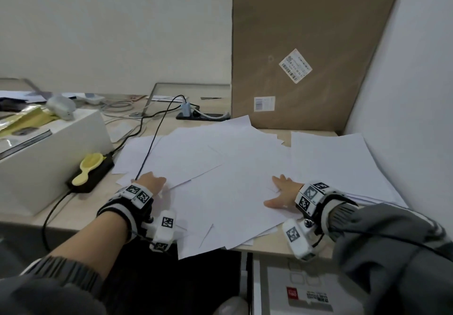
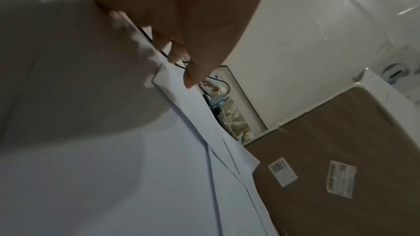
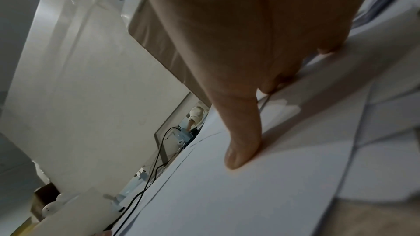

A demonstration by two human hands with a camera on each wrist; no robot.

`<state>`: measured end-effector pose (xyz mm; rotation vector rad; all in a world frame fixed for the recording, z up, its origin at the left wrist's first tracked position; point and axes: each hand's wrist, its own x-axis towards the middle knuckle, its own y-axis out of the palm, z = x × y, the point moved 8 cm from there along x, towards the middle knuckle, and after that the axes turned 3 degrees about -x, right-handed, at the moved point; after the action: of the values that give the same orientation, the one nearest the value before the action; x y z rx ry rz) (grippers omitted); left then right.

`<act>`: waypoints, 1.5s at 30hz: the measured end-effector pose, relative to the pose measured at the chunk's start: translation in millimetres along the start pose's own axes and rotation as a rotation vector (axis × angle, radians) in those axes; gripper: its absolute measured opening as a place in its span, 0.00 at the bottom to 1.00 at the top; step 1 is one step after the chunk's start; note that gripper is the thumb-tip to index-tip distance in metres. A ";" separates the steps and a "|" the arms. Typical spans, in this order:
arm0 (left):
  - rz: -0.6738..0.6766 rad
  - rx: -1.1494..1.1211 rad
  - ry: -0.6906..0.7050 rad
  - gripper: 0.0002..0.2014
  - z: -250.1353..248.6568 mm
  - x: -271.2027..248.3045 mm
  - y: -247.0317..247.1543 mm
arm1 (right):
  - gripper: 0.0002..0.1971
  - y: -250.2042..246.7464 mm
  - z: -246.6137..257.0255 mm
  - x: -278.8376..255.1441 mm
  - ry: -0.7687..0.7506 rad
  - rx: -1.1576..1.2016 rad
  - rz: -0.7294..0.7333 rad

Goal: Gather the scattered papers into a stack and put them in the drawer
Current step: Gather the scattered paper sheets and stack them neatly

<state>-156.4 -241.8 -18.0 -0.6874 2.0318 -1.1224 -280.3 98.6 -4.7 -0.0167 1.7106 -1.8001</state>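
Note:
Several white papers (image 1: 228,167) lie spread and overlapping across the desk, some hanging over its front edge. My left hand (image 1: 150,182) rests on the left part of the sheets with fingers loosely bent; its fingertips (image 2: 191,78) touch a sheet's edge (image 2: 168,85). My right hand (image 1: 282,192) lies flat on the papers (image 3: 272,177) at the right, thumb (image 3: 243,146) stretched out and pressing a sheet. Neither hand grips anything. A white drawer unit (image 1: 274,287) sits under the desk at the front right.
A tall cardboard box (image 1: 306,52) leans on the wall behind the papers. A white box (image 1: 44,158) stands at left, with a black power brick and yellow scoop (image 1: 89,165) beside it. A black cable (image 1: 157,133) crosses the sheets' left side. A power strip (image 1: 203,116) lies behind.

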 end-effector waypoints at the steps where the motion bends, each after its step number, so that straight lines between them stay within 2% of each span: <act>1: 0.027 -0.012 0.069 0.25 -12.6 -6.1 3.4 | 0.44 0.1 -0.7 0.9 0.000 -0.007 0.005; 5: 0.129 -0.045 0.163 0.50 -38.3 6.5 41.1 | 0.46 2.7 -2.7 3.7 -0.005 -0.023 0.037; 7: 0.204 -0.082 0.212 0.54 -53.3 2.5 54.6 | 0.48 5.0 -4.8 4.1 -0.003 -0.026 0.050; 9: 0.243 -0.147 0.259 0.45 -71.3 -29.3 49.0 | 0.48 7.1 -7.5 4.9 0.006 -0.036 0.048; 11: 0.222 -0.260 0.182 0.36 -71.4 -29.9 47.3 | 0.49 8.3 -8.2 4.6 0.011 -0.044 0.047; 15: 0.186 -0.534 0.063 0.33 -64.7 -19.0 42.4 | 0.48 7.5 -8.1 3.2 0.010 -0.042 0.042; 18: 0.251 -0.825 -0.029 0.18 -62.3 -15.7 49.8 | 0.48 8.1 -9.8 2.3 0.010 -0.030 0.038; 20: 0.256 -0.932 -0.089 0.09 -60.9 -13.3 53.7 | 0.48 7.6 -9.1 1.7 0.002 -0.037 0.020; 23: 0.240 -1.037 -0.113 0.11 -62.5 -13.8 54.0 | 0.46 6.3 -8.7 3.3 -0.015 -0.042 -0.006; 27: 0.330 -1.022 -0.088 0.12 -70.9 -17.1 51.8 | 0.48 13.3 -12.6 7.5 -0.050 0.010 -0.001; 29: 0.363 -0.948 -0.098 0.17 -70.5 -11.5 54.8 | 0.48 16.9 -14.9 9.5 -0.072 0.060 -0.009; 33: 0.370 -0.708 -0.098 0.15 -66.6 -5.1 62.7 | 0.49 19.5 -18.5 13.1 -0.091 0.117 0.004; 36: 0.328 -0.693 -0.037 0.23 -68.8 -8.9 62.1 | 0.49 17.2 -17.8 11.7 -0.094 0.143 -0.009; 41: 0.254 -0.690 0.018 0.26 -61.5 -12.2 64.0 | 0.43 8.0 -10.8 6.0 -0.030 0.032 -0.048; 43: 0.259 -0.690 0.018 0.27 -56.6 -3.1 66.7 | 0.37 2.3 -3.2 7.6 -0.014 -0.032 -0.060; 45: 0.305 -0.660 0.018 0.30 -50.9 9.1 74.3 | 0.36 -2.3 5.6 10.6 -0.016 -0.077 -0.060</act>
<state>-210.1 -187.4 -66.5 -0.6396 2.4320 -0.2693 -287.3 88.7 -6.2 -0.1158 1.7846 -1.7720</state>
